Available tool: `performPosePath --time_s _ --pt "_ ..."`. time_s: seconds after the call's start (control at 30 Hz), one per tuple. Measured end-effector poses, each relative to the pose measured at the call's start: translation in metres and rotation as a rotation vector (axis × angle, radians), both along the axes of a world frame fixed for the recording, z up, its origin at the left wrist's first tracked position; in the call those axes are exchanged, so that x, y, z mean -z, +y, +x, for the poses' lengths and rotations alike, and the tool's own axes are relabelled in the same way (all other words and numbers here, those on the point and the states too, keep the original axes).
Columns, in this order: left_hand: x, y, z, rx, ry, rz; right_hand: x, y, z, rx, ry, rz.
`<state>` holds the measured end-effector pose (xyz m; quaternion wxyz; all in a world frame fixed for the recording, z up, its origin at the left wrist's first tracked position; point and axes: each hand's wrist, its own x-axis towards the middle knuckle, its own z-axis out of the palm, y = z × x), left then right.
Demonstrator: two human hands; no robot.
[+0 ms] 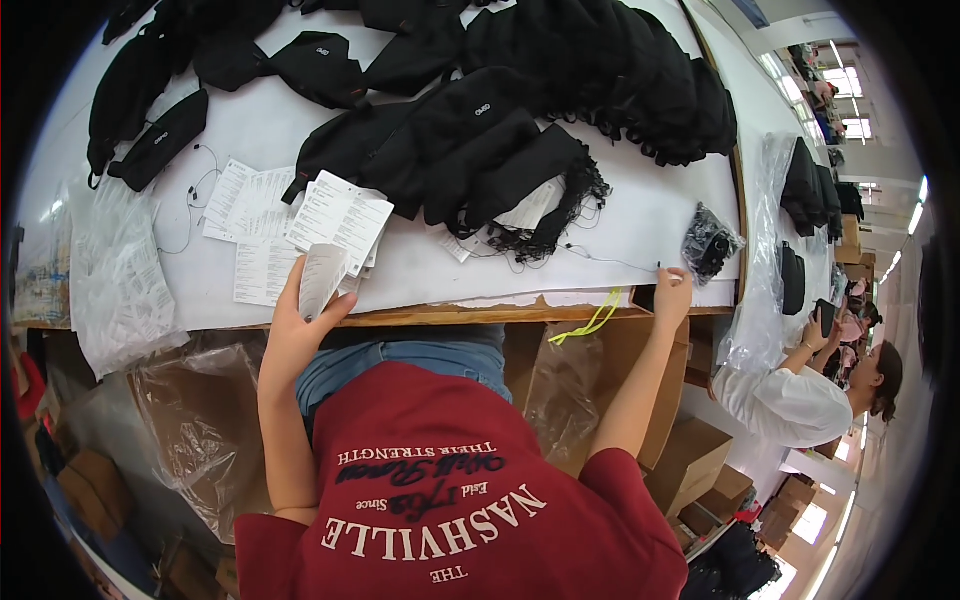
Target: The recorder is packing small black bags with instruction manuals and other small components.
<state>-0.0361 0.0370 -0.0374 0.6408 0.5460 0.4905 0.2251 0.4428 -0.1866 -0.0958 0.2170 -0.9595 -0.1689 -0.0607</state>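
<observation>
My left hand (pixel 308 322) is closed around a white printed card (pixel 324 272), its thumb pressed on the lower edge. A fanned stack of similar printed cards (pixel 338 212) lies just beyond it. At the table's front edge my right hand (pixel 673 292) pinches the end of a thin dark string (pixel 622 262). That string runs left toward a tangle of black strings (pixel 545 245) beside a black waist bag (pixel 530 170). Just right of my right hand lies a clear plastic bag with small black parts (pixel 710 245).
Many black bags (pixel 590 70) are heaped across the far table. A clear plastic sack of papers (pixel 120 280) hangs over the left edge. Yellow cord (pixel 590 318) dangles at the front edge. Cardboard boxes (pixel 690 460) stand below right. Another person (pixel 790 400) holds a phone at right.
</observation>
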Motion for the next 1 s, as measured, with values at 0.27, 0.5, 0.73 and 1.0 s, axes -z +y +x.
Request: performPosePath --time_s 0.27,0.5,0.73,1.0 --pt "-0.002 -0.006 0.008 0.032 -0.004 0.014 -0.058 0.069 -0.094 -0.66 0.194 -0.212" --pt "0.005 -0.011 0.007 0.091 0.0 -0.014 -0.051 0.064 -0.092 -0.752 0.147 -0.364" --pt "-0.007 -0.017 0.022 0.205 -0.098 -0.038 -0.087 0.077 -0.112 -0.671 0.401 0.111" --pt "-0.03 -0.029 0.048 0.17 -0.174 0.273 -0.118 0.094 -0.205 -0.71 0.721 0.438"
